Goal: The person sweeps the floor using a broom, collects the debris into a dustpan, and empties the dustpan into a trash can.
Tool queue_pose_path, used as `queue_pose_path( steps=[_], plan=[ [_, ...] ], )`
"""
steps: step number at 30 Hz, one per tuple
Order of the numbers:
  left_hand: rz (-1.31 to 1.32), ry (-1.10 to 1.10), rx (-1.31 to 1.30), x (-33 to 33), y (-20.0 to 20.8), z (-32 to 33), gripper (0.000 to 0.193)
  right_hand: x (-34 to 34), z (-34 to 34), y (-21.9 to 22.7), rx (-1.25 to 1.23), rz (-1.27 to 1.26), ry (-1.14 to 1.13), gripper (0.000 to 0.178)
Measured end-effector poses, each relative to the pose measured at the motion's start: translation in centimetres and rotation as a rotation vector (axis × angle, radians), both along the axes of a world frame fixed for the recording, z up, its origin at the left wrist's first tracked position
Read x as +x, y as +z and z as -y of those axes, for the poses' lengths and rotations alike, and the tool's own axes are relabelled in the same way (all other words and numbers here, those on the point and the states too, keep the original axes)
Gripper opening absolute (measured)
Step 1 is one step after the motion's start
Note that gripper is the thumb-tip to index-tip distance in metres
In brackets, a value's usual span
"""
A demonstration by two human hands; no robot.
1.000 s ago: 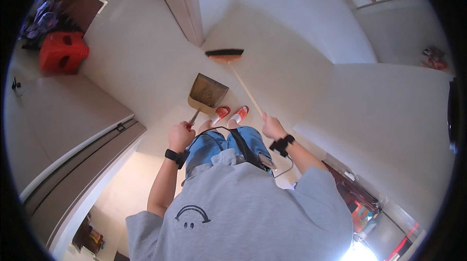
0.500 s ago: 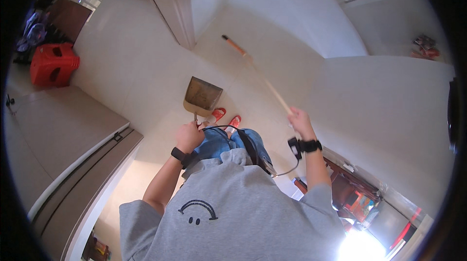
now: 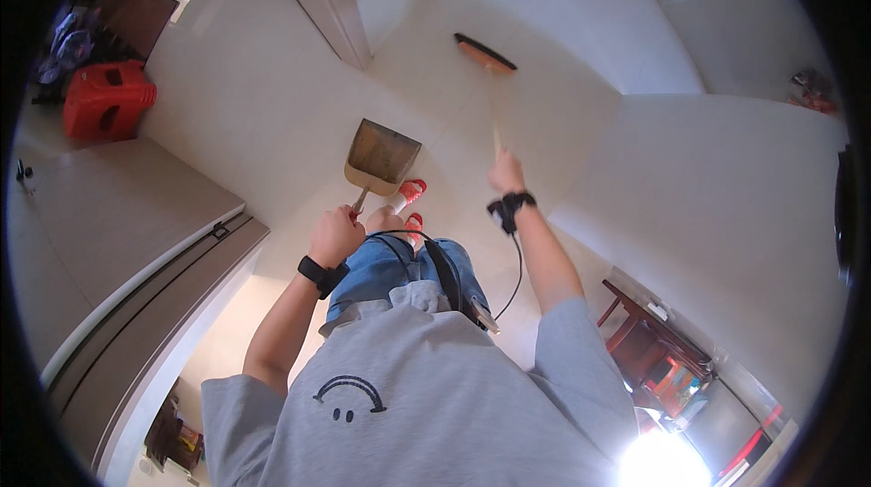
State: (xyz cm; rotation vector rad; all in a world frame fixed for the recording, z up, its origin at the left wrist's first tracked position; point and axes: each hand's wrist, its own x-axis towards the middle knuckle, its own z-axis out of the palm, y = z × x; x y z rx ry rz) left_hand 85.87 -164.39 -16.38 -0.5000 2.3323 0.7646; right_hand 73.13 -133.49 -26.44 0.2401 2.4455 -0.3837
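Observation:
In my left hand (image 3: 337,236) is the short handle of a tan dustpan (image 3: 384,157); its grey-brown pan lies beyond the hand, just ahead of my red slippers (image 3: 413,192). My right hand (image 3: 507,173) is closed round the pale stick of a broom (image 3: 486,56). The broom's orange head with dark bristles is at the floor farther out, to the right of the dustpan and apart from it. Both wrists wear black bands, and a cable runs from the right one toward my waist.
Red stacked plastic stools (image 3: 109,101) stand at the far left, beside dark clutter. A door panel (image 3: 127,224) fills the left side. A wall corner with a door frame (image 3: 349,42) juts in ahead. Dark wooden furniture (image 3: 653,333) is at the lower right.
My right hand has moved left and forward with the broom. The broom's head has swung to the right and now shows broadside. The dustpan has shifted slightly forward with my left hand.

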Motion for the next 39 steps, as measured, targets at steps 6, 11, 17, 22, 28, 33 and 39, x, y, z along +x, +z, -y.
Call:
queue_pose_path(
  steps=[6, 11, 17, 22, 28, 33, 39],
  plan=[
    [-0.01, -0.091, -0.042, 0.3, -0.2, -0.7, 0.021, 16.2, -2.7, 5.8, -0.229, 0.019, -0.115, 0.05],
    [-0.001, -0.116, -0.09, 0.4, 0.7, -1.3, 0.02, 17.2, -5.2, 15.0, -0.641, 0.295, -0.69, 0.047],
    [-0.001, -0.137, -0.076, 4.6, -1.3, 1.1, 0.023, 20.2, -8.8, 16.0, -0.506, 0.037, -0.63, 0.037],
    [-0.03, -0.127, -0.094, 8.3, -0.1, 1.3, 0.023, 17.1, -9.1, 14.7, -0.215, -0.238, -0.168, 0.036],
    [-0.077, -0.209, -0.111, 12.6, 2.1, 0.7, 0.022, 15.2, -8.9, 5.4, -0.064, -0.177, -0.08, 0.024],
    [-0.072, -0.18, -0.141, 15.1, 1.5, 0.7, 0.02, 21.8, -5.7, 2.7, -0.053, -0.087, -0.088, 0.035],
    [-0.085, -0.167, -0.11, 16.2, 1.5, 1.3, 0.02, 29.8, -4.1, 11.7, -0.207, 0.063, 0.019, 0.046]
  ],
)
